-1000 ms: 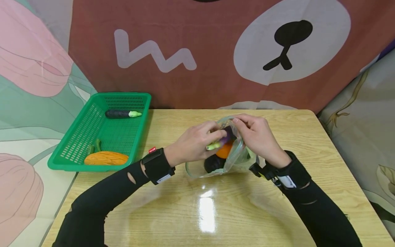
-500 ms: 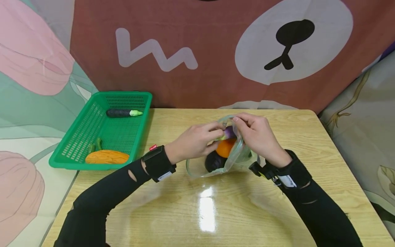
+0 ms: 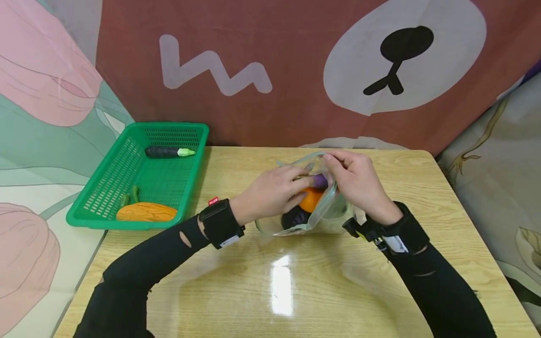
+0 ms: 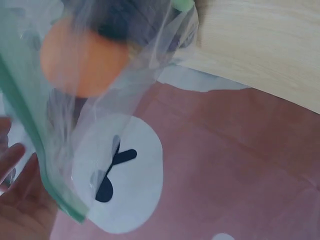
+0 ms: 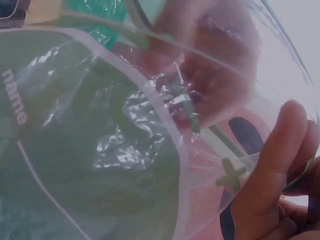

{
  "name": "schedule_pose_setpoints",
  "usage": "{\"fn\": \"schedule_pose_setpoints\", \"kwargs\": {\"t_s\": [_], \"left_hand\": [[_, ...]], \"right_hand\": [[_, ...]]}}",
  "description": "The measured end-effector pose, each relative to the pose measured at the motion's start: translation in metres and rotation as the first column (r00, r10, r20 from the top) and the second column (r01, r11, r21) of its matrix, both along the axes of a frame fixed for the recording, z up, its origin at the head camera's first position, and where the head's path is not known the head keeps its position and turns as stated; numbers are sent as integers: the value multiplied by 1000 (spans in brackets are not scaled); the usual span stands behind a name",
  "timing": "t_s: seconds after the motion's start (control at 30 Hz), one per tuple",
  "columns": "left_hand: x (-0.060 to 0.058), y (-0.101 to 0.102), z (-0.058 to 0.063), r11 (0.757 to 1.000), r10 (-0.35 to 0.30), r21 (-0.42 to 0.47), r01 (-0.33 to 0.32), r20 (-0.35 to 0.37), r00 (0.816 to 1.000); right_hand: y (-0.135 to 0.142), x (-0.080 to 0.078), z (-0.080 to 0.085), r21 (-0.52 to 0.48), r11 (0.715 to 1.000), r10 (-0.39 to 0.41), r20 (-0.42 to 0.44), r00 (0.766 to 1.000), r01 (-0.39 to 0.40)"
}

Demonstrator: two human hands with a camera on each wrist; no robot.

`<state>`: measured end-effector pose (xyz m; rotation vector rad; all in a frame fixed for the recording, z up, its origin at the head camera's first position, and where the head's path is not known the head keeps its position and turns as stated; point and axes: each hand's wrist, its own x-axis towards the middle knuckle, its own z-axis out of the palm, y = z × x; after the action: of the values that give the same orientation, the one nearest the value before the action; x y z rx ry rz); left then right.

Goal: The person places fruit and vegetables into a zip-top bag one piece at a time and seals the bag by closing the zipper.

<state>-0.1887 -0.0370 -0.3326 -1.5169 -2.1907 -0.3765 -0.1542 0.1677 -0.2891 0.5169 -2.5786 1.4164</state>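
Observation:
A clear zip-top bag (image 3: pixel 334 218) with a green edge stands on the table. My right hand (image 3: pixel 358 182) pinches its upper lip; the right wrist view shows the thumb and fingers (image 5: pixel 270 185) on the plastic. At the bag's mouth is my left hand (image 3: pixel 274 191), its outstretched fingers (image 3: pixel 305 182) touching a purple eggplant (image 3: pixel 320 181). Below lies an orange round fruit (image 3: pixel 310 200), beside a dark, rounded item (image 3: pixel 294 218) of unclear kind. In the left wrist view, loosely spread fingers (image 4: pixel 22 172) show behind the bag's green edge. The eggplant's stem is hidden.
At the left stands a green basket (image 3: pixel 197 164). It holds a dark eggplant (image 3: pixel 162 152) with a pale stem, an orange ridged vegetable (image 3: pixel 146 212) and small green pieces (image 3: pixel 135 194). A brown bear-face cloth (image 3: pixel 236 112) hangs behind the wooden table (image 3: pixel 236 286).
My left fingers have moved slightly right into the bag's mouth, and the purple eggplant sits farther in. Its green stem has gone out of sight. My right hand has lifted the bag's lip slightly.

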Motion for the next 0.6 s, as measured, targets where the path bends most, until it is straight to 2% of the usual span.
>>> {"fn": "schedule_pose_setpoints", "kwargs": {"t_s": [0.13,0.27,0.37,0.43,0.5,0.6], "left_hand": [[-5,-12,12,988,-50,143,53,-27,998],[-13,-27,23,973,-2,232,7,-22,1000],[-23,-40,27,966,82,245,-83,14,997],[-31,-50,28,959,164,229,-169,41,986],[-40,-63,28,942,254,204,-266,84,964],[-53,-84,26,898,377,173,-404,167,911]], "right_hand": [[1,-1,1,-6,1000,-17,7,1000,17],[1,-2,-1,-6,1000,-16,12,1000,16],[1,-2,-2,-4,1000,-13,14,1000,13],[1,-2,-3,2,1000,-14,14,1000,14],[2,-1,-3,10,1000,-16,17,1000,16],[2,0,-3,20,1000,-16,17,1000,16]]}}
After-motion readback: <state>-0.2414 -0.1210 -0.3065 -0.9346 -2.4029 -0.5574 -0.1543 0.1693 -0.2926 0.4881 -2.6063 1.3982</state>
